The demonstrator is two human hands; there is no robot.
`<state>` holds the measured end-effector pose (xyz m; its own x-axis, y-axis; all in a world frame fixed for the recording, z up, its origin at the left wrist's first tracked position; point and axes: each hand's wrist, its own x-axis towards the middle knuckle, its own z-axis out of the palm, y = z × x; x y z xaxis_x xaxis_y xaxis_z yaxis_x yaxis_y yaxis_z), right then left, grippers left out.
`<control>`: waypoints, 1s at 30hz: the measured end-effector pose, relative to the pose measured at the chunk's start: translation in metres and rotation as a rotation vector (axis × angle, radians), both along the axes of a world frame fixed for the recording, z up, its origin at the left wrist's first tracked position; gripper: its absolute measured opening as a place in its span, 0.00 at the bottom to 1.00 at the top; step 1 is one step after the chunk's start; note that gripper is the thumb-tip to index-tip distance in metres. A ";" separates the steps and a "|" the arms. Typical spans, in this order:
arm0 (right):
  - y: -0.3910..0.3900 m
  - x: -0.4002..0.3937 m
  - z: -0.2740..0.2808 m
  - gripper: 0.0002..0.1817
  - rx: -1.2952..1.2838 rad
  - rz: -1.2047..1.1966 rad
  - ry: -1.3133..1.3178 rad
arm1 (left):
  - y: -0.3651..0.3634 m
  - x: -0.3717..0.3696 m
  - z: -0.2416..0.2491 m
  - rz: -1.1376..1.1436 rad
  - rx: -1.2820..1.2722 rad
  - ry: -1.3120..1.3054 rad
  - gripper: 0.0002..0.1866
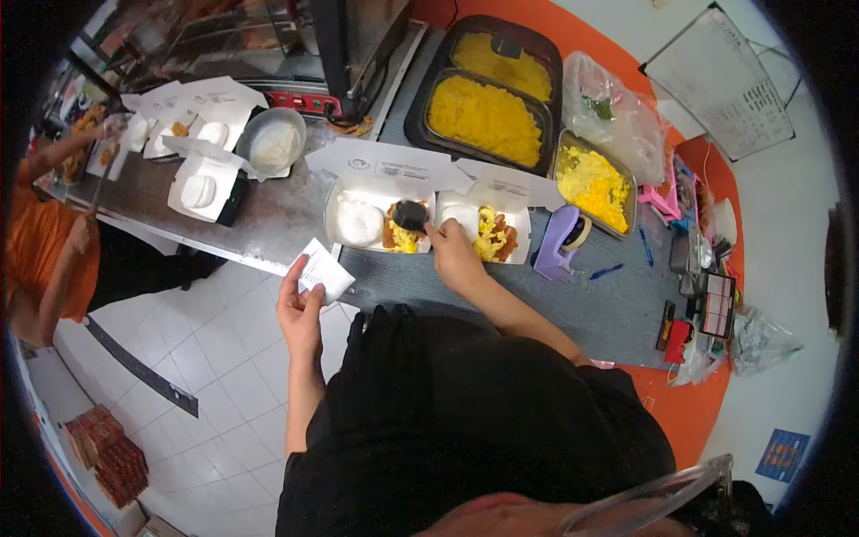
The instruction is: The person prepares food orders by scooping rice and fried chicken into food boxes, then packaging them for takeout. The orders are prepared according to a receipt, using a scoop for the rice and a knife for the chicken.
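Observation:
My left hand (302, 320) pinches a white printed paper slip (327, 277) in front of the counter's edge. In my right hand (458, 261) is a black scoop (410, 215), its bowl over the right side of an open white food box (335, 190). That box holds a round mound of white rice (360, 221) and yellow scrambled egg (403, 240) on brown fried food. Beside it, a second open box (523, 199) has white rice (460, 215) and more egg on brown pieces (499, 238). My right fingers close round the scoop's handle, close to this second box.
Behind the boxes sit a black tray of yellow food (488, 121) and a metal pan of egg (592, 183). A purple tape dispenser (557, 246) and pens (607, 271) lie right. Leftward are a bowl (273, 143), more boxes (201, 190) and a co-worker in orange (49, 246).

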<state>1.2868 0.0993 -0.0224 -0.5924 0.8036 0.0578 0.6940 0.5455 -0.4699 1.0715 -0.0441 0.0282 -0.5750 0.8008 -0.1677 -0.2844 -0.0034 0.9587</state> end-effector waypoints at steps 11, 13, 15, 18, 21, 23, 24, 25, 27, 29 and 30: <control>0.036 0.069 0.050 0.10 -0.391 -0.391 0.862 | 0.040 0.030 0.022 -0.095 0.027 0.101 0.26; 0.074 0.112 0.096 0.10 -0.533 -0.565 1.083 | 0.053 0.042 0.031 -0.124 0.066 0.121 0.26; 0.115 0.152 0.114 0.09 -0.485 -0.560 1.212 | 0.065 0.053 0.038 -0.148 0.048 0.183 0.27; 0.150 0.201 0.104 0.08 -0.481 -0.614 1.100 | 0.084 0.073 0.046 -0.161 0.032 0.238 0.28; 0.184 0.252 0.064 0.12 -0.461 -0.623 0.696 | 0.099 0.093 0.048 -0.154 0.033 0.254 0.28; 0.202 0.261 0.047 0.15 0.018 -0.525 0.274 | 0.106 0.108 0.055 -0.153 0.028 0.210 0.28; 0.219 0.265 0.051 0.16 0.188 -0.538 0.192 | 0.108 0.111 0.056 -0.179 -0.017 0.240 0.29; 0.246 0.269 0.052 0.16 0.337 -0.566 0.230 | 0.115 0.118 0.064 -0.139 -0.028 0.244 0.29; 0.332 0.263 0.081 0.18 0.121 -0.516 0.445 | 0.125 0.134 0.086 -0.189 -0.066 0.329 0.30; 0.430 0.283 0.037 0.27 0.261 -0.565 -0.004 | 0.131 0.138 0.095 -0.238 -0.067 0.288 0.32; 0.450 0.287 0.021 0.30 0.272 -0.448 -0.063 | 0.134 0.140 0.098 -0.253 -0.027 0.267 0.33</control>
<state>1.5741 0.5490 -0.0013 -0.2035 0.9396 0.2752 0.9094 0.2856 -0.3024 1.2115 0.0898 0.1258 -0.3853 0.9207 -0.0618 -0.0131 0.0615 0.9980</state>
